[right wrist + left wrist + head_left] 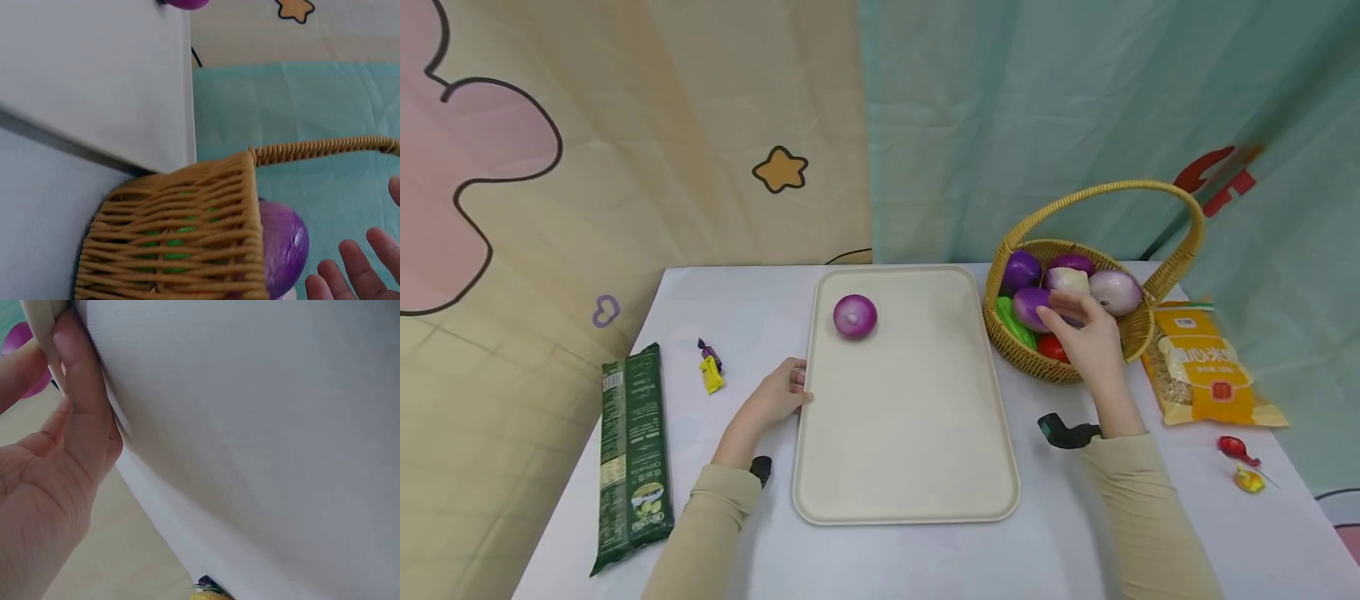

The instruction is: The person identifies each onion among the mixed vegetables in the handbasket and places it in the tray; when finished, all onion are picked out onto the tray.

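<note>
The left hand [777,398] lies low, forearm angled inward, its fingers [78,394] straight. The right hand [1086,333] reaches forward, fingers [356,269] spread loosely.

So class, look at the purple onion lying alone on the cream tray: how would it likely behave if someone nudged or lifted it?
The purple onion is round and sits loose on the flat tray, so a nudge would probably roll it. Its glossy, even skin suggests a plastic toy, likely light and somewhat slippery. It looks rigid, so it should keep its shape when gripped.
</note>
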The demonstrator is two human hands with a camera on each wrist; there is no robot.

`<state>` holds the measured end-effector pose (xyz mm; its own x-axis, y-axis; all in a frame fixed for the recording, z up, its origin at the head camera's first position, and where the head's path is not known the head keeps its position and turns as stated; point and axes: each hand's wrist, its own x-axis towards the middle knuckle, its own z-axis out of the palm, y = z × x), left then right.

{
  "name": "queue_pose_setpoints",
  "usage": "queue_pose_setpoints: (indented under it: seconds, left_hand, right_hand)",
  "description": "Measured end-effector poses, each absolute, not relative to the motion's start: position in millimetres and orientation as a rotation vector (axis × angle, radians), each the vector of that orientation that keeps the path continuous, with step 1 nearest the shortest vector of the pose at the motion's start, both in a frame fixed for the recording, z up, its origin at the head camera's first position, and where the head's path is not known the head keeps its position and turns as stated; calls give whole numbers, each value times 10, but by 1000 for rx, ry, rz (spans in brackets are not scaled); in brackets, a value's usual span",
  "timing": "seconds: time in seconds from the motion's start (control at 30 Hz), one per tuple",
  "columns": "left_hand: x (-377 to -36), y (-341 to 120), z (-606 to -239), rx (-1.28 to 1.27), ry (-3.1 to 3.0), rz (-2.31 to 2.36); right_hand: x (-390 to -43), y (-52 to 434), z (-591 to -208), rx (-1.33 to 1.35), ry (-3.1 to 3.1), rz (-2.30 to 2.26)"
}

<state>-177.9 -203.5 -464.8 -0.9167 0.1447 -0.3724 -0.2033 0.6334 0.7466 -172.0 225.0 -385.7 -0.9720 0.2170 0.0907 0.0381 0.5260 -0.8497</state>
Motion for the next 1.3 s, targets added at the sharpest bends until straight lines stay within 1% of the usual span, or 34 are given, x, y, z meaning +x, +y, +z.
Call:
queue_pose_setpoints:
  seconds: [0.1, 0.27, 0.5, 0.7, 0.9, 1.13, 1.3]
  left_hand:
    - [-1782, -2047, -4638, -66, 2425, 1213]
    - [-1791, -2055, -4635, -89, 2395, 1231]
    - [-1808, -2082, -4635, -86, 2392, 1237]
    - [-1801, -2082, -4651, -92, 2383, 1250]
    - [-1799, -2042, -4665, -79, 2376, 1268]
    - [-1785, -2034, -4650, -96, 2376, 1282]
    - [-1798, -2061, -4663, -106, 2371, 1285]
  right_hand:
    - [-1735, 2322, -3903, -339, -2567, 1438]
    - [-1790, 2347, -4018, -447, -2592, 1431]
    - [-1892, 2258, -4087, -549, -2608, 1449]
    - [-1979, 2165, -4113, -600, -2674, 1371]
    - [-1996, 2168, -4112, -699, -2682, 1342]
    - [-1874, 2181, -4059, -634, -2627, 1437]
    - [-1707, 2051, -3911, -445, -2627, 1521]
